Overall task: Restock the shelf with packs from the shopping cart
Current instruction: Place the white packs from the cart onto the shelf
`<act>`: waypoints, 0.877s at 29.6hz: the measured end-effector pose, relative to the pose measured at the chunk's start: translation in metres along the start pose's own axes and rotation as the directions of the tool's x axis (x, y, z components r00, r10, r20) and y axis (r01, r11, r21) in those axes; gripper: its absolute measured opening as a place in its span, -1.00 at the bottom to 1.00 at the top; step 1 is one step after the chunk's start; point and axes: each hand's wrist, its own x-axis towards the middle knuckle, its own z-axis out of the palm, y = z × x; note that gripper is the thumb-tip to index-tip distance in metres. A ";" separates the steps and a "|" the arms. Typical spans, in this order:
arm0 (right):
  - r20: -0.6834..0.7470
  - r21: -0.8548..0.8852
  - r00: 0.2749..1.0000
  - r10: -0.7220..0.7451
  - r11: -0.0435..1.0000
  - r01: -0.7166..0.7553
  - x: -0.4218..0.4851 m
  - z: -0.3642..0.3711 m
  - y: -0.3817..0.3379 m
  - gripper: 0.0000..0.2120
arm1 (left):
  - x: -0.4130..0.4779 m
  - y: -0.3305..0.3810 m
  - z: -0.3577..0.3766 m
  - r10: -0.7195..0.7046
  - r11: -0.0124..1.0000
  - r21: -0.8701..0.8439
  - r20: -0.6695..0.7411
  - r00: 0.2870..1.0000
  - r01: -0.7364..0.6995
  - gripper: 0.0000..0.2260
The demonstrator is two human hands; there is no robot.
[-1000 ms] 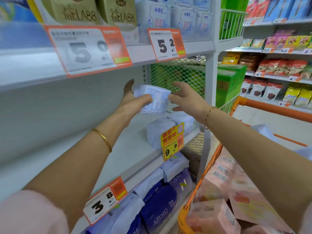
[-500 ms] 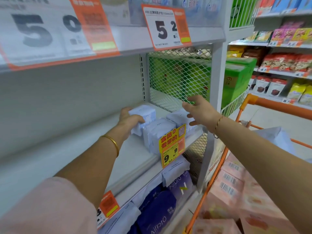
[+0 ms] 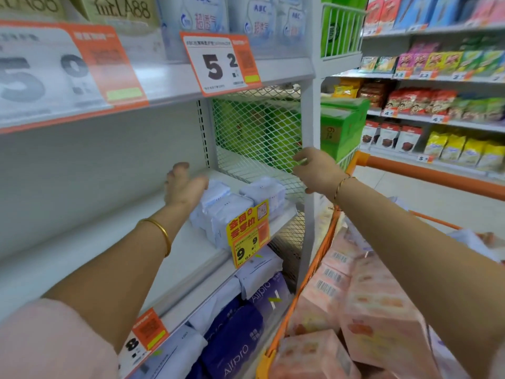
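White shelf, mostly bare — pale blue packs cluster at its right end by the mesh divider. Left hand, fingers loosely spread, rests against the leftmost pack; right hand hovers relaxed, holding nothing. Best to nudge that pack square against its neighbours — then reach for the pink packs in the shopping cart.

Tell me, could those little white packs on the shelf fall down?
Maybe. The white packs stand close to the front edge of the shelf, behind the yellow price tag, and the left hand rests against one of them; a nudge might tip them off. The right hand is open beside the mesh divider, so its bracelet could snag there.
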 end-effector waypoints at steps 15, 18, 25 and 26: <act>0.077 -0.636 0.938 0.338 0.741 -0.215 -0.040 -0.059 0.114 -0.32 | -0.108 0.092 0.093 0.355 0.919 -0.032 0.500 0.790 -0.393 -0.59; 0.018 -0.644 0.967 0.252 0.743 -0.182 -0.039 -0.064 0.108 -0.35 | -0.116 0.094 0.095 0.264 0.959 -0.066 0.570 0.778 -0.277 -0.55; 0.050 -0.118 0.998 -0.026 0.992 0.032 -0.048 -0.064 0.042 -0.47 | -0.130 0.112 0.087 -0.063 0.836 -0.257 0.833 0.550 0.484 -0.57; 0.145 0.094 0.989 -0.023 0.996 0.009 -0.051 -0.067 0.035 -0.56 | -0.125 0.107 0.085 -0.070 0.818 -0.299 0.797 0.600 0.492 -0.59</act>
